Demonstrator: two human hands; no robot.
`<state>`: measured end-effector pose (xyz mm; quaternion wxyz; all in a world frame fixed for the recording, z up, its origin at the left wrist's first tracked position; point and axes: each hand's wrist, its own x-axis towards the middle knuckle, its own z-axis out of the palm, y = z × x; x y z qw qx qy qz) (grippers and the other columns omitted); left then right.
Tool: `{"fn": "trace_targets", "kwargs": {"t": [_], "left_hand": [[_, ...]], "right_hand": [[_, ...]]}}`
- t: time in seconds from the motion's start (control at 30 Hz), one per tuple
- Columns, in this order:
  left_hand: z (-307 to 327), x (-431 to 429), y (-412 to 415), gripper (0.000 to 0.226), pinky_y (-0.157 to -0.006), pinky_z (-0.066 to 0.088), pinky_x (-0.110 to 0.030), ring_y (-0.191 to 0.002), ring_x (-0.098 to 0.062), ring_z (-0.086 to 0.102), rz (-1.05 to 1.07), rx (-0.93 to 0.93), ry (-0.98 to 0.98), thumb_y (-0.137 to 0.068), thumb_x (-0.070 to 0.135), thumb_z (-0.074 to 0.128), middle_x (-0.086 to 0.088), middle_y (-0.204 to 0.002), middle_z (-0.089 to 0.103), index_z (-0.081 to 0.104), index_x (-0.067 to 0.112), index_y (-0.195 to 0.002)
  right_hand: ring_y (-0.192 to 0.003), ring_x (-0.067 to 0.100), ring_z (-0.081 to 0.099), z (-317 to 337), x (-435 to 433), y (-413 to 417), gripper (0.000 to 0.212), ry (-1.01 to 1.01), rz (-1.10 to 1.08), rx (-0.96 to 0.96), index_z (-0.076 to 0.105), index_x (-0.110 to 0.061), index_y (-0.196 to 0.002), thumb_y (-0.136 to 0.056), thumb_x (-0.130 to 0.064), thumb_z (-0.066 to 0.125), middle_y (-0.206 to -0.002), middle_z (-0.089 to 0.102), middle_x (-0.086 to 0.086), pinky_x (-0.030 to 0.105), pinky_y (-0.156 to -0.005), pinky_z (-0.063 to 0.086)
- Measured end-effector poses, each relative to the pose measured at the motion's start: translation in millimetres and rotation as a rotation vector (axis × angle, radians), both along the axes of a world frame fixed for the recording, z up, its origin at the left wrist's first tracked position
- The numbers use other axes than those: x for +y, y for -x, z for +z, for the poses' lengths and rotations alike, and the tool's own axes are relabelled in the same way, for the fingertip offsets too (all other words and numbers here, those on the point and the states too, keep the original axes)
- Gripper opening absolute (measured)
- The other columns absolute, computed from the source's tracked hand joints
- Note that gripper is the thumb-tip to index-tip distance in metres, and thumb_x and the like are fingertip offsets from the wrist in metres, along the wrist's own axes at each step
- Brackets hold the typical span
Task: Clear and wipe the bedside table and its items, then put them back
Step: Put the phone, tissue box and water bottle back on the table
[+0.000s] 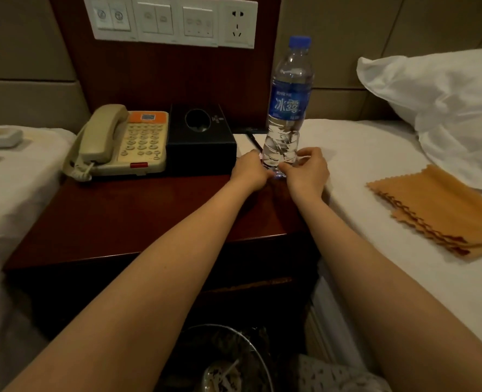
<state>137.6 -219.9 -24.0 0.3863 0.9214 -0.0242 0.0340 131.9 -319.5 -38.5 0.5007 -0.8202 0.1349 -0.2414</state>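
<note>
Bin [242,342] — litter inside | left hand [248,172], right hand [307,171] both grip bottle [289,103] base — water inside

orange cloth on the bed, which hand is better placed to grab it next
Right, likely. The orange cloth lies on the bed nearest the right hand; the left hand would have to cross the water bottle both hold.

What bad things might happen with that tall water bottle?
1. The bottle is tall, and the left hand and right hand hold only its base, so it might tip over when lifted.
2. It stands near the table edge beside the bed, so it may tumble off.
3. The pen lies just behind it and might get knocked.
</note>
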Motion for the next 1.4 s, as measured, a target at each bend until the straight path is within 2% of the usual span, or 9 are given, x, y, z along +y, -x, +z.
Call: {"fn": "trace_targets", "kwargs": {"t": [0.2, 0.33, 0.47, 0.63, 0.7, 0.83, 1.07, 1.27, 1.4], "left_hand": [[11.5, 50.8, 19.2, 0.058, -0.100, 0.043, -0.032, -0.125, -0.025, 0.049, 0.049, 0.006, -0.012, -0.089, 0.004, 0.057, -0.010, -0.137, 0.050, 0.037, 0.011, -0.143], [30.6, 104.4, 40.8, 0.046, -0.091, 0.046, -0.030, -0.116, -0.024, 0.055, 0.131, -0.037, -0.008, -0.090, 0.003, 0.051, -0.010, -0.130, 0.055, 0.046, 0.011, -0.136], [42.6, 160.8, 66.5, 0.042, -0.082, 0.045, -0.028, -0.113, -0.025, 0.056, 0.223, -0.032, -0.010, -0.088, 0.003, 0.051, -0.011, -0.128, 0.058, 0.052, 0.011, -0.129], [44.6, 232.5, 103.3, 0.037, -0.093, 0.045, -0.029, -0.115, -0.026, 0.056, 0.373, -0.026, 0.009, -0.087, 0.005, 0.053, -0.012, -0.128, 0.058, 0.059, 0.012, -0.123], [46.3, 260.6, 117.5, 0.038, -0.094, 0.044, -0.029, -0.115, -0.026, 0.056, 0.440, -0.052, 0.021, -0.085, 0.006, 0.054, -0.012, -0.125, 0.061, 0.060, 0.011, -0.122], [50.6, 312.0, 142.7, 0.039, -0.089, 0.047, -0.030, -0.110, -0.025, 0.059, 0.574, -0.093, 0.100, -0.082, 0.002, 0.052, -0.011, -0.120, 0.063, 0.061, 0.012, -0.119], [53.7, 369.9, 176.9, 0.032, -0.096, 0.048, -0.037, -0.110, -0.030, 0.057, 0.704, -0.174, 0.072, -0.086, 0.003, 0.051, -0.014, -0.119, 0.062, 0.063, 0.008, -0.115], [48.6, 394.7, 179.4, 0.028, -0.092, 0.051, -0.042, -0.104, -0.030, 0.062, 0.765, -0.223, 0.111, -0.084, 0.005, 0.051, -0.011, -0.114, 0.065, 0.065, 0.011, -0.108], [51.8, 399.5, 168.8, 0.025, -0.085, 0.045, -0.026, -0.107, -0.023, 0.059, 0.793, -0.279, 0.066, -0.088, 0.010, 0.051, -0.005, -0.116, 0.064, 0.064, 0.015, -0.109]], "right_hand": [[-0.087, 0.017, 0.059, 7.5, 43.3, 21.6, 0.024, -0.013, 0.090, 0.004, 0.057, -0.011, -0.103, -0.081, -0.007, 0.066, -0.101, 0.064, 0.007, 0.024, -0.076, 0.046], [-0.075, 0.011, 0.051, 21.1, 85.4, 36.2, 0.017, 0.002, 0.252, 0.018, 0.059, -0.010, -0.099, -0.083, -0.008, 0.065, -0.087, 0.058, 0.002, 0.010, -0.053, 0.036], [-0.077, 0.009, 0.051, 30.3, 133.8, 46.9, 0.017, 0.013, 0.398, 0.078, 0.063, -0.010, -0.101, -0.084, -0.009, 0.065, -0.096, 0.063, 0.005, 0.010, -0.051, 0.034], [-0.084, 0.011, 0.053, 39.1, 196.7, 62.0, 0.012, 0.025, 0.540, 0.149, 0.064, -0.013, -0.095, -0.085, -0.009, 0.063, -0.109, 0.061, 0.005, 0.019, -0.062, 0.041], [-0.084, 0.015, 0.057, 42.4, 222.6, 67.8, 0.008, 0.023, 0.591, 0.150, 0.062, -0.015, -0.087, -0.084, -0.008, 0.062, -0.101, 0.062, 0.005, 0.020, -0.061, 0.045], [-0.082, 0.018, 0.058, 47.1, 274.0, 80.8, 0.009, 0.050, 0.710, 0.113, 0.061, -0.016, -0.079, -0.084, -0.008, 0.063, -0.087, 0.060, 0.002, 0.034, -0.078, 0.051], [-0.079, 0.019, 0.058, 45.4, 345.0, 101.7, 0.016, 0.091, 0.888, 0.123, 0.063, -0.012, -0.093, -0.079, -0.005, 0.064, -0.085, 0.061, 0.005, 0.034, -0.078, 0.052], [-0.086, 0.021, 0.060, 40.5, 374.5, 101.4, 0.016, 0.138, 0.948, 0.138, 0.061, -0.015, -0.094, -0.080, -0.008, 0.064, -0.090, 0.062, 0.003, 0.034, -0.076, 0.051], [-0.085, 0.021, 0.059, 38.1, 384.4, 87.9, 0.017, 0.112, 0.934, 0.168, 0.058, -0.018, -0.091, -0.079, -0.008, 0.065, -0.092, 0.061, 0.004, 0.036, -0.078, 0.052]]}}
